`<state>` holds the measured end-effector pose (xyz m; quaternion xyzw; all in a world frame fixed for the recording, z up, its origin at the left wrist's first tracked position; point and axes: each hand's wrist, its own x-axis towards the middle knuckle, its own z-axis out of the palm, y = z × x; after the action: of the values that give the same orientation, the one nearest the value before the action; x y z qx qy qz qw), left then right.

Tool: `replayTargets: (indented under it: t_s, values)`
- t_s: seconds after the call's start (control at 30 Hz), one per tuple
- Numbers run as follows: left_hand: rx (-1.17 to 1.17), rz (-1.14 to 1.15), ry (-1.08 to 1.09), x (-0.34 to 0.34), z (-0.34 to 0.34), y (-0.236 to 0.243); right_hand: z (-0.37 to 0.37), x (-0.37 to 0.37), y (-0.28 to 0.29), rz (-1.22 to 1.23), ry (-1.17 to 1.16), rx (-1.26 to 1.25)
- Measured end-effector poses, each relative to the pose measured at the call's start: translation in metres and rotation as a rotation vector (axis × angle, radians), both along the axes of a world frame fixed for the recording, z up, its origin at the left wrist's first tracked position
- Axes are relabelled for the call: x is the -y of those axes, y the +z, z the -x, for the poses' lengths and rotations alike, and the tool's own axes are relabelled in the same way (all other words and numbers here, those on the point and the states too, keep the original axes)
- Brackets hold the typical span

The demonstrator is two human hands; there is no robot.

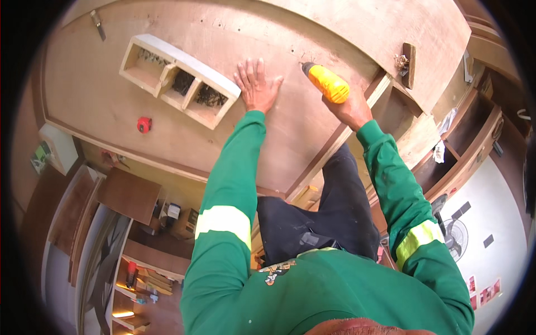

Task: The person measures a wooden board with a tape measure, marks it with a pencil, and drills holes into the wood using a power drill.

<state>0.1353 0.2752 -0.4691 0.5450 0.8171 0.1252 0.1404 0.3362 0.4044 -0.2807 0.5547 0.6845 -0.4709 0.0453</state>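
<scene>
A yellow power drill with a dark chuck is gripped in my right hand. Its tip points at the far right part of a light plywood panel, where a few small marks or screws show; whether it touches cannot be made out. My left hand lies flat on the same panel, palm down and fingers spread. Just left of those fingers sits an open wooden box with three compartments, holding dark screws or nails. A red tape measure rests on the panel nearer to me.
At the far left of the panel lies a small tool with a metal end. A dark wooden block with curled shavings beside it rests on the board at right. Shelving holding wood pieces stands lower left. A fan appears at right.
</scene>
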Motion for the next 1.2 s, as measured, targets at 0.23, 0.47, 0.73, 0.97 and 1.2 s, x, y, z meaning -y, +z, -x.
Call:
replayTargets:
  t_s: [0.23,0.47,0.73,0.97,1.2]
  values:
    - [-0.066,-0.014,-0.046,0.006,-0.006,-0.016,-0.008,0.013,-0.017,-0.135,0.003,-0.072]
    - [-0.086,-0.017,-0.048,0.008,-0.004,-0.021,-0.001,0.022,-0.012,-0.018,-0.044,0.096]
    - [-0.073,-0.014,-0.033,0.008,-0.004,-0.019,0.002,0.015,-0.012,0.001,-0.015,0.104]
    - [-0.013,-0.001,-0.008,0.010,-0.001,-0.020,0.016,0.003,-0.001,0.104,-0.016,0.090]
    - [0.017,-0.041,0.020,0.010,-0.001,-0.023,0.011,0.016,-0.014,0.114,-0.023,0.161]
